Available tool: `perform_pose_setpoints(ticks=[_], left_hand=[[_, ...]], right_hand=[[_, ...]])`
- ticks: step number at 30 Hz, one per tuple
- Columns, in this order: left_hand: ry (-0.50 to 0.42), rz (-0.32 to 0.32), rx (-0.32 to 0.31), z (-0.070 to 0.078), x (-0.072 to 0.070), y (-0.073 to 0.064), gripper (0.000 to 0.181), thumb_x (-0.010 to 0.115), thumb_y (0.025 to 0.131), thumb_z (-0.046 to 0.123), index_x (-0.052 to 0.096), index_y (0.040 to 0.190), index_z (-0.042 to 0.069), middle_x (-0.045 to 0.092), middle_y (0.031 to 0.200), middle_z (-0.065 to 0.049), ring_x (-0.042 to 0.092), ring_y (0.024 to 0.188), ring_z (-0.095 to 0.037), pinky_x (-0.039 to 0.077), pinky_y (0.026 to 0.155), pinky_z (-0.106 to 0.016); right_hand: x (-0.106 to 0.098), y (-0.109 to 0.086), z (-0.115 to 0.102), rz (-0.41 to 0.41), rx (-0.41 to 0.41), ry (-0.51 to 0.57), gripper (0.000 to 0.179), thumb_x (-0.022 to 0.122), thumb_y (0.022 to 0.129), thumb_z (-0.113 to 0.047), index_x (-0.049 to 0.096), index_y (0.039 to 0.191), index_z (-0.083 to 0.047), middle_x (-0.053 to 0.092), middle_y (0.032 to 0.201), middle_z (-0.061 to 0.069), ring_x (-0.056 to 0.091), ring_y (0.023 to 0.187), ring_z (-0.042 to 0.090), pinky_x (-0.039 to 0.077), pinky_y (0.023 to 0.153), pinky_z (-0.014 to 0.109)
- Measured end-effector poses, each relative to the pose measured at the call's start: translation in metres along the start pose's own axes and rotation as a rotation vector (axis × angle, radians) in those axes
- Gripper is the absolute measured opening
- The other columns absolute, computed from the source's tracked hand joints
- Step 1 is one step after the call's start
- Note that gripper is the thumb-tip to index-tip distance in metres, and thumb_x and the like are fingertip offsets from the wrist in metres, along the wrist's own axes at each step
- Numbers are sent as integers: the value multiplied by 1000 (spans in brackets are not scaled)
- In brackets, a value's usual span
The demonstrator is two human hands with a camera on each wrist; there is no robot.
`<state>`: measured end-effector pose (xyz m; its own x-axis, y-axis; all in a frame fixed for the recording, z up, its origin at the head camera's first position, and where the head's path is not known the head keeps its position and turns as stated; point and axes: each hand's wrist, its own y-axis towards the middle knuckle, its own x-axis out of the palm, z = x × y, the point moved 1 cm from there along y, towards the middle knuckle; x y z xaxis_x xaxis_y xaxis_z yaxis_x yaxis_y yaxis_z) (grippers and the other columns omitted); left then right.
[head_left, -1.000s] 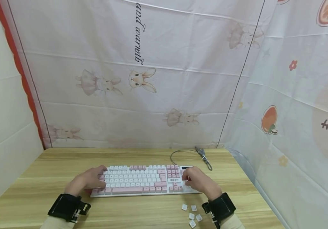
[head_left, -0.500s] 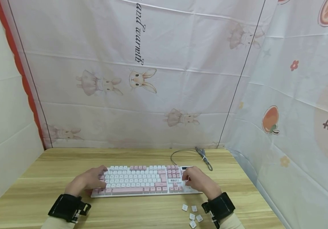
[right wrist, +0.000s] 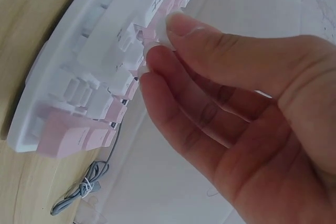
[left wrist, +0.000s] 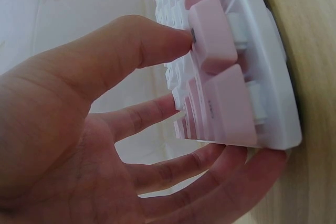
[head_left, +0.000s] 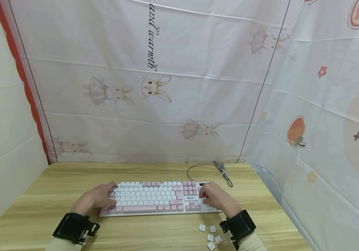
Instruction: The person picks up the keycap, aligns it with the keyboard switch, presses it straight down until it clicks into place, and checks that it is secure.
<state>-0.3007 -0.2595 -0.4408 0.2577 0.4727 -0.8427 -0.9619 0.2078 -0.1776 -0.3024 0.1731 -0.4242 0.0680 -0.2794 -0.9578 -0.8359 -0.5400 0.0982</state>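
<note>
A white keyboard with white and pink keys (head_left: pixel 145 198) lies flat on the wooden table. At its left end my left hand (head_left: pixel 96 197) holds the edge, the thumb on a pink key (left wrist: pixel 215 35) and other fingers against the side of the case. Over the number pad, my right hand (head_left: pixel 220 199) pinches a small white keycap (right wrist: pixel 164 36) between thumb and fingers. Beneath it, bare switch spots (right wrist: pixel 79 92) show in the pad, near a few pink keycaps (right wrist: pixel 63 132). My right hand hides much of the pad in the head view.
Several loose white keycaps (head_left: pixel 210 237) lie on the table (head_left: pixel 141 233) in front of the keyboard's right end. A grey cable (head_left: pixel 223 170), tied in a bundle, lies behind the keyboard. Printed cloth (head_left: pixel 179 104) hangs at the back and both sides.
My right wrist has shifted very slightly left, the fingers staying over the number pad. The left hand and the keyboard look unchanged.
</note>
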Motion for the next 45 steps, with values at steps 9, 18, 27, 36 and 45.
perform_pose_setpoints(ticks=[9, 18, 27, 36, 45], left_hand=[[-3, -3, -3, -1, 1, 0, 66, 77, 84, 20, 50, 142, 1, 53, 143, -33, 55, 108, -35, 52, 85, -50], [5, -3, -1, 0, -1, 1, 66, 77, 83, 19, 50, 141, 1, 55, 143, -31, 57, 116, -36, 49, 95, -57], [2, 1, 9, -1, -1, 1, 67, 77, 83, 19, 50, 142, 1, 54, 143, -32, 56, 125, -42, 46, 100, -61], [-10, -4, -2, 0, 0, -1, 67, 77, 84, 19, 50, 143, 1, 53, 144, -33, 56, 113, -37, 53, 86, -51], [-3, 4, 7, 0, -1, -1, 68, 77, 82, 19, 50, 143, 1, 55, 143, -32, 57, 122, -40, 50, 94, -57]], right_hand=[[1, -1, 0, -16, 34, 16, 14, 78, 83, 7, 78, 91, -5, 74, 88, 4, 62, 79, 11, 54, 71, 29], [0, 1, -1, -12, 19, 20, 14, 78, 82, 8, 78, 89, -4, 74, 87, 5, 62, 77, 11, 54, 70, 29], [3, 3, 1, -1, 37, 5, 15, 78, 82, 7, 77, 87, -7, 71, 86, 1, 55, 75, 9, 51, 70, 28], [6, 4, 1, 10, 51, 1, 16, 77, 81, 8, 77, 85, -7, 69, 84, 0, 52, 73, 10, 49, 68, 28], [6, 5, 2, -13, 76, 46, 15, 77, 81, 9, 78, 86, -5, 72, 86, 5, 58, 76, 13, 53, 70, 32]])
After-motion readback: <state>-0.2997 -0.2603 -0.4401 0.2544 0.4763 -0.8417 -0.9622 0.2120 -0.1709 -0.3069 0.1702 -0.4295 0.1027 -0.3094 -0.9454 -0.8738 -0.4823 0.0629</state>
